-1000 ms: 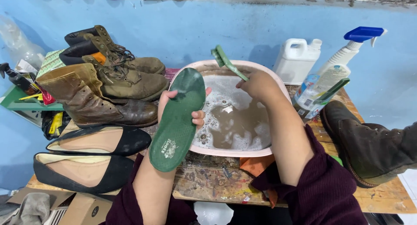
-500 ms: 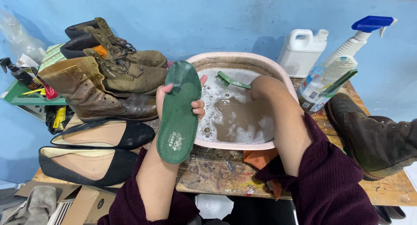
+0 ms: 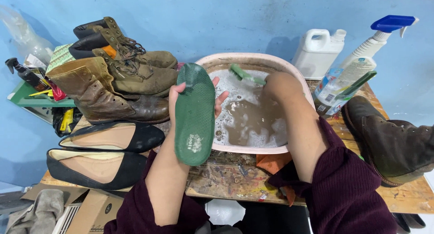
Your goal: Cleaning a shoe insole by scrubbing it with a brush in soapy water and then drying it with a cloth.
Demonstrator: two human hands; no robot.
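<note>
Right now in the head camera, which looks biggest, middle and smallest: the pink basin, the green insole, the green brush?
1. pink basin
2. green insole, though held nearer the camera, so it looks bigger
3. green brush, partly hidden by the right hand

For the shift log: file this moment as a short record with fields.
left hand: grip on green insole, held upright beside the basin
right hand: grip on green brush, over the water
basin: pink, holds brown soapy water
left of basin: brown boots, black flats
right of basin: spray bottle, white jug, dark boot
</note>
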